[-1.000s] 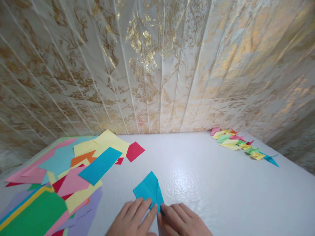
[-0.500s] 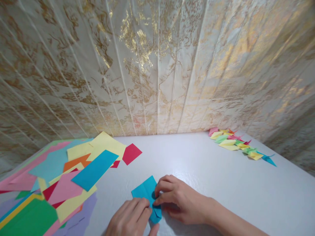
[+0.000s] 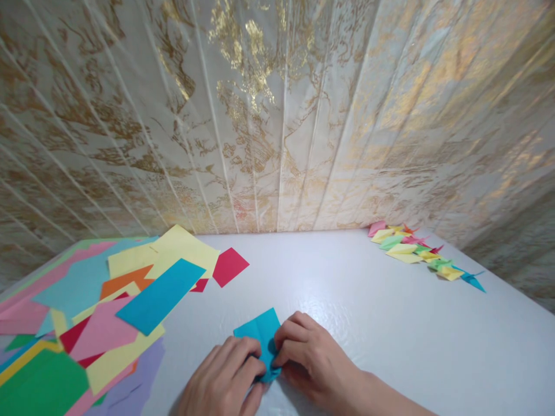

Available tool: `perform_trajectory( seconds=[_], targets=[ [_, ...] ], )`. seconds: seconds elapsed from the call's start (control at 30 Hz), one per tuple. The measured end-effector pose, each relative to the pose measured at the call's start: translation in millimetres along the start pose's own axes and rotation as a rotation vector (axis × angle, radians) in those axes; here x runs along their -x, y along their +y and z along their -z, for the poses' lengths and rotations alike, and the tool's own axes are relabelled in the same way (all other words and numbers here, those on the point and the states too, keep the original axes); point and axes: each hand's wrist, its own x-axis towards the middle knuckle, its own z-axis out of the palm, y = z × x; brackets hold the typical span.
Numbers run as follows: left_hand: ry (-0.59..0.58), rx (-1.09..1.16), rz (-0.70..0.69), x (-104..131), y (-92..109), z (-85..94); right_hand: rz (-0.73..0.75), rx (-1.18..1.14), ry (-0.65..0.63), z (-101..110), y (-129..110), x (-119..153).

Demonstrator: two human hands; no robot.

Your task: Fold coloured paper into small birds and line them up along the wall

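A small folded piece of blue origami paper lies on the white table in front of me, its far corners showing beyond my fingers. My left hand grips its near left part, with fingers curled and thumb beneath. On the right edge, my right hand pinches the paper between thumb and bent fingers. The near edge is turned up between the two hands, and part of that fold is hidden by my fingertips.
Loose coloured paper sheets overlap across the table's left side, with a red square at their edge. Several folded paper cranes stand in a group at the back right. A gold-patterned curtain hangs behind the white table.
The near flap of the blue paper has been folded up, and both hands have closed in on it. My left thumb has moved in against the near edge. The view has shifted slightly.
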Motion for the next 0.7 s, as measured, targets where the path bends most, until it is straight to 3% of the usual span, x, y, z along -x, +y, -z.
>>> perform_trajectory(
  seconds=[0.27,0.37,0.7],
  targets=[
    [-0.044,0.055,0.154,3.1,-10.2,-4.7,-0.275,-0.058,-0.069,2.6,-12.4,-11.3],
    [-0.060,0.067,0.193,4.2,-12.6,-6.7,-0.368,-0.116,-0.036,0.9,-14.7,-10.1],
    [-0.048,0.024,0.238,6.0,-10.1,-11.1,-0.358,-0.070,0.030,-5.7,-12.1,-11.8]
  ],
)
